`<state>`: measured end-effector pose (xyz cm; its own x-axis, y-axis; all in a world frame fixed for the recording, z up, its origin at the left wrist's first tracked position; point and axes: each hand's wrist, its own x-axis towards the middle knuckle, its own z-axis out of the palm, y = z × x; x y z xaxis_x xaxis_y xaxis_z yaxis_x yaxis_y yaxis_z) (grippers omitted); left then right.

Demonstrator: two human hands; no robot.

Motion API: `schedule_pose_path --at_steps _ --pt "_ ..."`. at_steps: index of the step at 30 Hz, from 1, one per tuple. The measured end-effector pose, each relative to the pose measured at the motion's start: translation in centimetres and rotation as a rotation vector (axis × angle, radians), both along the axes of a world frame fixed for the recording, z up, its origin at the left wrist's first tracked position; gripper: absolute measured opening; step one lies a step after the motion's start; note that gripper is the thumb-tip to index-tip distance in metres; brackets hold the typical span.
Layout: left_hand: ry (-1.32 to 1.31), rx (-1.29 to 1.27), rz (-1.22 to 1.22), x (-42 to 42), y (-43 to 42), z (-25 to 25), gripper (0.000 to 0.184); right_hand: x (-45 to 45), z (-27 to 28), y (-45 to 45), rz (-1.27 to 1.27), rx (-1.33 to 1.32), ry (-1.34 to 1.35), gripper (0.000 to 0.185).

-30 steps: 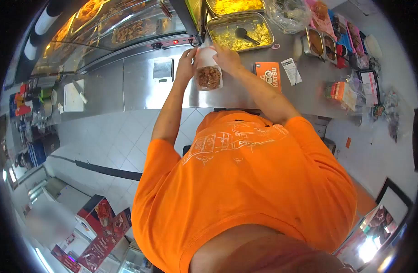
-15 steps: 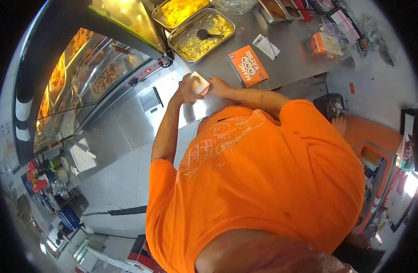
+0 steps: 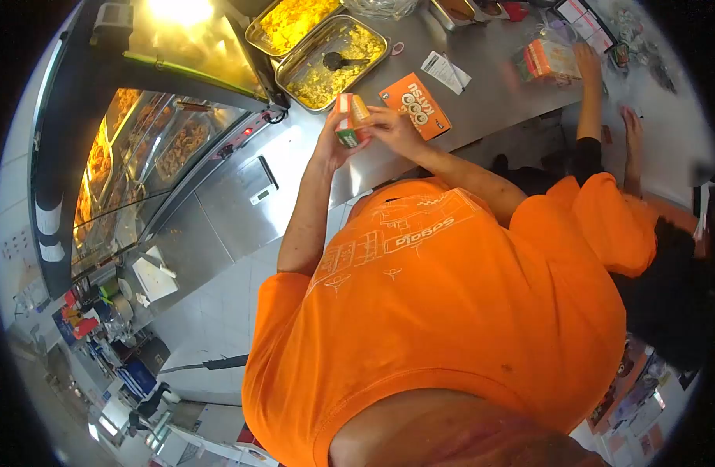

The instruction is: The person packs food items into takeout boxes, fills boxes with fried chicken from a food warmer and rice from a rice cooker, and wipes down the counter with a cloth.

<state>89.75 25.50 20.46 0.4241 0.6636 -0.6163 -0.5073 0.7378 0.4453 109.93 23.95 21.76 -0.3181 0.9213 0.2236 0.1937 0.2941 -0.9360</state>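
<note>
My left hand (image 3: 333, 143) is wrapped round a small orange, white and green food carton (image 3: 346, 134), tilted above the steel counter. Fingers of my right hand (image 3: 396, 129) close on the carton's near right side, by its yellowish panel or flap. What lies inside the carton is hidden. Just right of my hands an orange printed box (image 3: 417, 106) rests on the counter. Beyond them is a steel tray (image 3: 386, 48) of chopped yellow food with a black scoop (image 3: 343, 61) in it.
A heated glass display case (image 3: 163, 148) stands at the left. Before it lie a digital scale (image 3: 262, 194) and white board (image 3: 155, 279). A receipt (image 3: 446, 72) lies behind the box. At right, a co-worker's hand (image 3: 586, 61) reaches to a bagged orange package (image 3: 550, 59).
The carton has turned in my hands and now shows its orange and green sides. My right hand has shifted over its edge. A co-worker in orange has come in at the right.
</note>
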Motion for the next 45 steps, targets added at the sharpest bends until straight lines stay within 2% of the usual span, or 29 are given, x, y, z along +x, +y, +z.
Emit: schedule_pose_path --at_steps 3,4,7,8,10,11,12,13,16,19,20,21,23,25,26,27,29,30,33,34,37,38,39,40,41,42,43,44,45 --pt "0.057 0.056 0.011 3.0 0.4 0.9 0.054 1.6 2.1 0.1 -0.082 0.057 -0.107 0.028" --pt "-0.013 0.081 -0.023 3.5 0.8 0.5 0.064 2.6 2.0 0.5 -0.079 0.056 -0.117 0.024" --pt "0.562 0.418 -0.060 9.4 1.2 1.0 0.070 9.4 -0.4 2.4 -0.024 -0.304 0.194 0.022" --pt "0.792 0.635 -0.098 11.1 1.3 1.1 0.068 11.9 -2.0 3.7 0.007 -0.425 0.212 0.021" --pt "1.256 1.063 -0.176 14.5 0.7 1.1 0.066 18.0 -6.7 6.9 -0.144 -0.403 0.012 0.021" --pt "1.488 1.275 -0.219 16.0 0.2 0.9 0.065 20.1 -7.3 7.0 -0.193 -0.247 -0.252 0.020" --pt "1.510 1.144 -0.415 17.3 -0.5 0.4 0.069 21.9 -7.6 7.3 -0.243 -0.084 -0.511 0.020" --pt "1.514 1.155 -0.433 17.6 -0.7 0.1 0.070 23.4 -8.4 7.5 -0.292 0.084 -0.766 0.019" --pt "1.499 1.110 -0.506 18.3 -0.2 1.0 0.073 25.5 -11.7 8.0 -0.349 0.164 -0.849 0.025" --pt "1.401 1.223 -0.509 15.5 2.3 -0.2 0.077 25.2 -12.2 9.5 -0.404 0.240 -0.893 0.019" --pt "1.071 1.111 -0.332 13.5 3.9 -3.8 0.082 24.5 -11.9 9.6 -0.425 0.260 -0.793 0.017" --pt "0.486 0.547 -0.326 12.9 4.8 0.0 0.083 23.5 -10.8 9.7 -0.449 0.279 -0.694 0.015" --pt "0.508 0.571 -0.093 13.4 5.3 3.0 0.083 21.2 -7.3 10.4 -0.365 0.340 -0.579 0.014" --pt "0.548 0.598 -0.103 13.9 6.1 5.2 0.084 18.8 -3.6 7.6 -0.145 0.403 -0.552 0.017" --pt "0.568 0.609 -0.106 14.0 6.2 5.6 0.085 17.3 -2.9 5.9 0.000 0.318 -0.704 0.022" --pt "0.776 0.808 -0.178 14.3 6.4 4.9 0.086 16.3 -2.5 4.3 0.147 0.229 -0.852 0.028" --pt "1.193 1.203 -0.320 15.1 7.0 2.8 0.087 15.1 -3.7 0.6 0.060 0.401 -0.778 0.031" --pt "1.248 1.047 -0.386 16.4 6.3 3.2 0.087 14.8 -4.1 -0.5 0.015 0.486 -0.737 0.032" --pt "1.547 1.174 -0.658 18.3 4.0 1.2 0.083 16.1 -2.1 0.1 0.353 0.015 -0.768 0.038" --pt "1.562 1.178 -0.590 18.1 3.5 -0.3 0.081 17.7 2.5 1.3 0.531 -0.278 -0.841 0.040" --pt "1.832 1.170 -0.730 19.1 2.3 3.7 0.083 19.7 1.4 2.2 0.074 -0.367 -0.246 0.043" --pt "1.669 1.159 -0.381 18.1 1.8 1.4 0.086 20.2 -0.9 3.4 0.010 -0.317 -0.219 0.059" --pt "1.490 1.123 -0.041 16.9 1.1 -2.6 0.090 20.0 -2.5 3.5 -0.087 -0.451 -0.154 0.066" --pt "1.364 0.881 0.163 16.3 0.3 -6.7 0.086 19.5 -3.8 4.0 -0.175 -0.570 -0.087 0.074" --pt "1.160 0.618 0.176 16.7 -0.4 -6.9 0.081 18.7 -5.2 4.9 -0.254 -0.682 -0.019 0.083" --pt "0.978 0.345 0.224 17.1 -1.0 -7.0 0.076 18.8 -7.2 5.8 -0.075 -0.830 0.021 0.098" --pt "0.712 0.052 0.103 18.5 -1.9 -5.6 0.069 18.6 -0.2 5.7 0.005 -0.892 0.045 0.089" --pt "0.744 0.099 0.106 19.9 -1.8 -5.5 0.069 17.8 -8.4 5.8 0.139 -0.926 0.202 0.074" --pt "0.780 0.149 0.124 21.3 -1.1 -5.3 0.070 16.5 -21.2 5.0 -0.105 -0.495 0.030 0.054"
